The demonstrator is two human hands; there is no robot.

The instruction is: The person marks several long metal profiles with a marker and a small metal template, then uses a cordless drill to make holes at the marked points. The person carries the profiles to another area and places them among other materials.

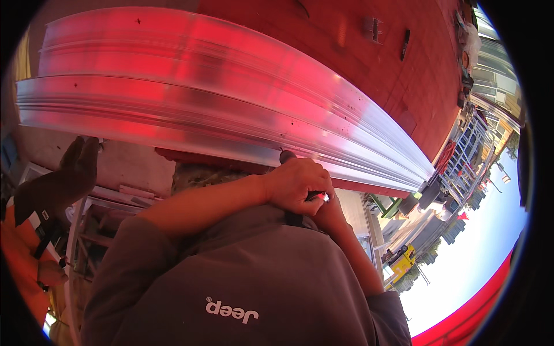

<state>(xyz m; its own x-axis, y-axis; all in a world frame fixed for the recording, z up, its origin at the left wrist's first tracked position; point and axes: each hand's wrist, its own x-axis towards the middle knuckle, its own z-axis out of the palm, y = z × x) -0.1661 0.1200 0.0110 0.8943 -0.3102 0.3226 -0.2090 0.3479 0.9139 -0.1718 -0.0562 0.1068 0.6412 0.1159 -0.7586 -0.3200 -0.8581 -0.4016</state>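
A long ribbed aluminium profile (219, 98) is seen overhead, running from the left down toward the right. The left hand (297, 185) is pressed up against its lower edge, fingers closed around a small dark tool (314, 196). The right hand (329, 214) is tucked just beneath; its grip cannot be told. A gloved hand (78, 164) is raised at left.

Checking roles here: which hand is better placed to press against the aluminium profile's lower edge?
Probably the left hand: it is curled right at the aluminium profile's lower edge, while the right hand sits lower, mostly hidden behind it.
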